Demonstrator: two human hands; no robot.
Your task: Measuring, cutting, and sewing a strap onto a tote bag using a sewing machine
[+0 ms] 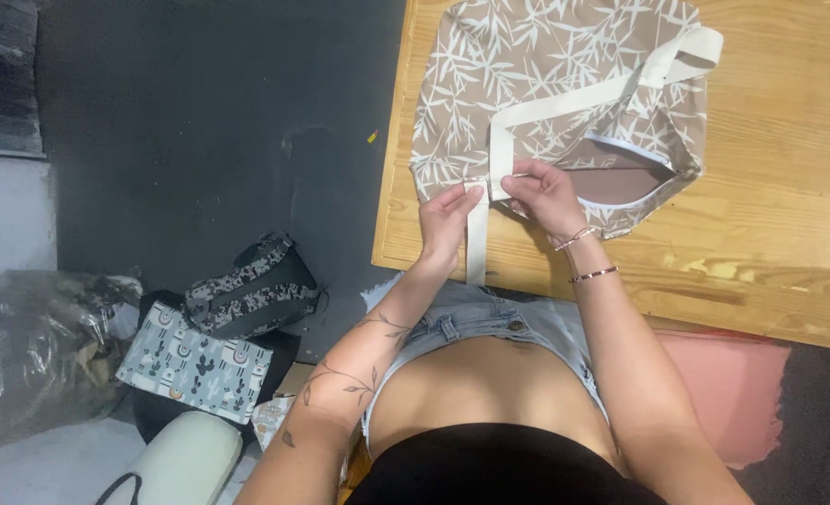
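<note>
I am pinching the cream strap [518, 117] of a leaf-print tote bag [565, 84] between my left hand [446, 217] and right hand [541, 194], near the wooden table's [770, 252] front left corner. The strap's loose end is hanging off the edge, so it could be slipping crooked.

Tan leaf-print tote bag [546, 75] lies flat on wooden table, cream strap [565, 105] draped across.

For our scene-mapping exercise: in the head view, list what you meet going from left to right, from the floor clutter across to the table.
Crumpled clear plastic bag → cactus-print pouch → patterned dark backpack → left hand → right hand, both pinching the cream strap → open mouth of the leaf-print tote bag → bare wooden table.
</note>
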